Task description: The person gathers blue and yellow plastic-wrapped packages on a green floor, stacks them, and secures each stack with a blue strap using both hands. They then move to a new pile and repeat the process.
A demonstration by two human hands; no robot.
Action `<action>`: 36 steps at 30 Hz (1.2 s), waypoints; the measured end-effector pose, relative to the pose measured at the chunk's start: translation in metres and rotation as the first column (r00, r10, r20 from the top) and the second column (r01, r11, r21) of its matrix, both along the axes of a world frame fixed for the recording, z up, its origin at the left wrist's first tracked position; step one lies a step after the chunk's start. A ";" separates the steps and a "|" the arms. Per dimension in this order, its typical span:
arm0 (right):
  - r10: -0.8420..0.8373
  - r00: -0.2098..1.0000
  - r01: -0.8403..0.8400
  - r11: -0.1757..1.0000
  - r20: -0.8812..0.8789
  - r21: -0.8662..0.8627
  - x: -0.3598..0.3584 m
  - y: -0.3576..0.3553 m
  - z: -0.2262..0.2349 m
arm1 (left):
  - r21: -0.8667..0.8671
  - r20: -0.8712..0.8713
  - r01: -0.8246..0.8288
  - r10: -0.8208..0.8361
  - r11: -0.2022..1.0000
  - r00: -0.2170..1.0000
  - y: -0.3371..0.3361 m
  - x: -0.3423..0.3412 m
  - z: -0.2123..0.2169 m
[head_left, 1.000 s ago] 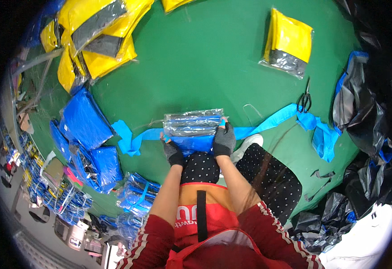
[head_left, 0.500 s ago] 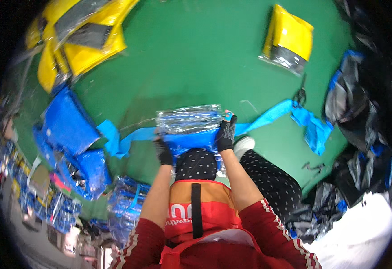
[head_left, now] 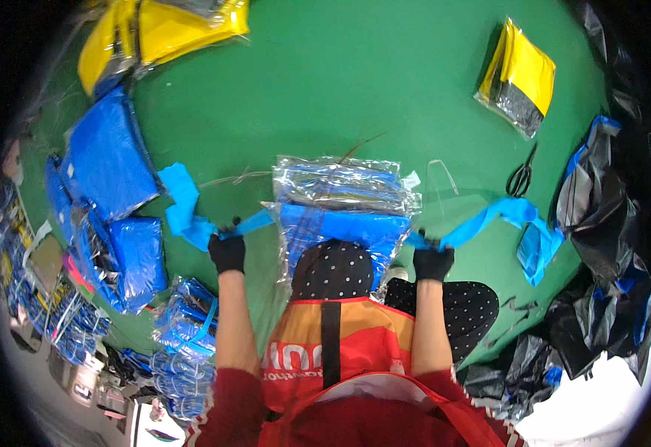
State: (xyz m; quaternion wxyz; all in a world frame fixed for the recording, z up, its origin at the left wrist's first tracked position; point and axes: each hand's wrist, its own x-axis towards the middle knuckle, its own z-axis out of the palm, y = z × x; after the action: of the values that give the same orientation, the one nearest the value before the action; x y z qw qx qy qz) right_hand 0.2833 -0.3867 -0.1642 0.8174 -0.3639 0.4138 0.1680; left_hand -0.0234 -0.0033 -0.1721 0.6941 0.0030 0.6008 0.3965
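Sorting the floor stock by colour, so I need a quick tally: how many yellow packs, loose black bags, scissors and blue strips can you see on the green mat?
Yellow packs: 2, one at upper right, one pile at upper left, its number unclear.
Scissors: 1
Blue strip under the wrapped stack, an end in the left hand and the right hand: 1
Black bags: a heap, uncountable.
Total countable: 4

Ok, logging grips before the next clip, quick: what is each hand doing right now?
Left hand: closed on the blue strap, left of the clear-wrapped bundle.
Right hand: closed on the same strap's other end.
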 end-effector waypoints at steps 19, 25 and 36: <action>0.817 0.416 -0.812 0.532 0.399 -0.243 -0.030 0.127 0.262 | 0.385 -0.610 0.920 -0.768 -0.074 0.194 -0.080 0.209 0.277; 0.365 0.890 -0.449 0.600 0.273 0.662 -0.039 0.157 0.215 | 0.414 -0.565 0.885 -0.822 -0.211 0.068 -0.089 0.227 0.266; 0.947 -0.217 -0.283 0.172 0.237 -0.944 0.013 0.182 0.236 | 0.224 -0.954 0.776 -0.297 -0.590 0.050 -0.107 0.222 0.288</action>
State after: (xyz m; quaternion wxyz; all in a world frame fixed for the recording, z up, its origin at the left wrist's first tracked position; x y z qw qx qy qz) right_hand 0.2963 -0.2052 0.0721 0.4605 -0.7743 -0.3682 0.2297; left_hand 0.1987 -0.1101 0.1160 0.4221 0.8930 0.1431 0.0631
